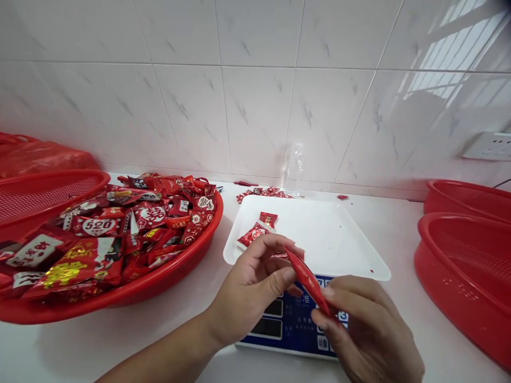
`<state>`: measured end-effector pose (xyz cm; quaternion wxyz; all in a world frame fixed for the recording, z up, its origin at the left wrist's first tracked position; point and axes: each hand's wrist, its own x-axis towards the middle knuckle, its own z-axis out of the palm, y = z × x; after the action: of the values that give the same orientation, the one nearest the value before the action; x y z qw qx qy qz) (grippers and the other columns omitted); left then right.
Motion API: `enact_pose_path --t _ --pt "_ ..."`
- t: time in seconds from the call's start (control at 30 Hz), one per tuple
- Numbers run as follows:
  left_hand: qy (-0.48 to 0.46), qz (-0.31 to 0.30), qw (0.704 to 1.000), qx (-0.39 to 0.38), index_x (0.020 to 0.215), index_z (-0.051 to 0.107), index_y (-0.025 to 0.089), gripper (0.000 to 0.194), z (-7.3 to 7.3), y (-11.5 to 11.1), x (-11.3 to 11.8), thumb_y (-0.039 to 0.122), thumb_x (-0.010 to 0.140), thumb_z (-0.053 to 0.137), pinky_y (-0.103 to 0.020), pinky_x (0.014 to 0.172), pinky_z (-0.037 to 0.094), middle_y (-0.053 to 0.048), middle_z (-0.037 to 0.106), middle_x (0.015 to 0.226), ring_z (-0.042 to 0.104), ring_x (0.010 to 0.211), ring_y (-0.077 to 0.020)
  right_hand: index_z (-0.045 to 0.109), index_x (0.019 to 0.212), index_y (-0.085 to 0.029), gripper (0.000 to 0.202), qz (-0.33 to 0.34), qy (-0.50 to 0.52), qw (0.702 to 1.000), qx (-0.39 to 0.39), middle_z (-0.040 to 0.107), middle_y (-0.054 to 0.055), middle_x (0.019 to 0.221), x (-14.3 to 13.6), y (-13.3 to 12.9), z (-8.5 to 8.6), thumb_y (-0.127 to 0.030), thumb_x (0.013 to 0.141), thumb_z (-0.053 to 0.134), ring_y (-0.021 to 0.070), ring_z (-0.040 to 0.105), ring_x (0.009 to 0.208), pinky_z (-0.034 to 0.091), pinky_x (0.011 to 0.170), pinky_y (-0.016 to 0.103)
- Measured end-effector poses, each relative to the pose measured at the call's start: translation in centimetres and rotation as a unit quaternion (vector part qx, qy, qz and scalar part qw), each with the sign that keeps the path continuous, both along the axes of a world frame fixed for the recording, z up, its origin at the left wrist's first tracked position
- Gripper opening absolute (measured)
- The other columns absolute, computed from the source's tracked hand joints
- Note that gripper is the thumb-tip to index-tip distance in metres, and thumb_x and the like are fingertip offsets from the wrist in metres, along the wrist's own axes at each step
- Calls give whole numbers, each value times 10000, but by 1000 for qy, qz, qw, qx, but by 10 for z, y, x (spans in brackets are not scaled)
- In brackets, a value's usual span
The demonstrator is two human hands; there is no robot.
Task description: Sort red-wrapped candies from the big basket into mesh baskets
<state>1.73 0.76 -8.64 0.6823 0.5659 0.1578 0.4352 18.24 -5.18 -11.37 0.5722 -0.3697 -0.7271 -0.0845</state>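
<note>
Over the front of a scale, a slim red packet (307, 280) is tilted nearly edge-on between my two hands. My right hand (369, 324) pinches its lower end with thumb and fingertips. My left hand (251, 292) has its thumb and curled fingers around the upper end. The white scale tray (339, 234) lies just beyond, bearing a few small red snack packets (255, 233) near its left side; part of this group is hidden behind my left fingers. My hands partly cover the scale's blue keypad panel (293, 319).
A red basket (199, 260) heaped with red snack packets (151, 215) stands at left, with another red basket (56, 194) behind it. Red basins (459, 282) stand at right. A clear plastic bottle (295, 167) and more red packets (265, 194) sit near the tiled wall.
</note>
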Motion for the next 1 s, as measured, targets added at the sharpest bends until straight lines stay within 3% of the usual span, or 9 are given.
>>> enact_pose_path --t 0.1,0.2,0.3,0.4,0.5,0.6,0.67,0.8,1.0 --pt "-30 -2 999 -16 1071 530 242 206 -6 -1 1 189 888 608 -247 785 529 -30 645 1038 640 895 -132 610 1065 -217 304 -9 -23 999 47 565 25 850 -6 1 2 -42 818 578 129 621 730 532 547 228" --pt "-35 -17 999 -8 1067 536 215 163 -9 -6 1 316 939 527 -221 730 519 -52 646 1014 629 907 -140 656 1011 -208 325 -29 -3 997 73 538 16 822 -12 3 7 12 784 580 112 600 689 508 500 209" --pt "-36 -52 998 4 1130 534 196 336 -9 -10 0 451 911 529 -225 732 503 -75 631 1026 605 926 -152 667 1009 -208 327 -51 -11 995 80 542 13 807 -13 4 10 15 784 583 110 594 679 509 523 220" --pt "-36 -47 998 17 1164 528 206 317 -7 -11 0 315 882 625 -224 818 469 -43 635 992 585 920 -120 658 1023 -176 292 -34 -55 996 67 559 30 846 -11 4 8 -8 792 596 123 604 740 526 580 230" --pt "-44 -32 998 12 1141 551 206 213 -7 -10 0 190 928 549 -202 805 460 -16 644 923 590 855 -86 629 1056 -144 265 8 -75 996 37 543 53 953 -9 2 2 -61 806 608 141 589 866 537 695 243" --pt "-47 -36 998 1 1144 547 214 220 -7 -11 0 159 932 529 -228 816 469 -25 658 957 607 869 -100 576 1130 -167 348 29 5 999 20 508 54 1024 -8 0 -5 -63 801 616 144 555 940 522 784 248" --pt "-44 -51 998 -1 1150 536 229 243 -7 -13 -1 152 920 545 -254 841 471 -31 658 1002 609 913 -117 563 1146 -208 383 38 83 996 -10 517 47 1028 -8 1 -6 -55 799 619 145 550 950 524 781 246" --pt "-33 -43 998 14 1100 556 222 198 -10 -16 -3 217 904 579 -293 877 455 -31 646 1016 587 946 -144 603 1083 -305 291 94 165 969 -160 623 -10 948 -4 0 0 -117 861 592 103 591 885 532 704 167" --pt "15 -15 999 46 1003 650 160 236 -12 -14 -4 327 941 497 -309 817 443 -56 665 944 568 844 -160 692 957 -376 143 201 306 873 -321 687 -59 822 2 -2 11 -280 881 619 55 627 728 525 637 106"
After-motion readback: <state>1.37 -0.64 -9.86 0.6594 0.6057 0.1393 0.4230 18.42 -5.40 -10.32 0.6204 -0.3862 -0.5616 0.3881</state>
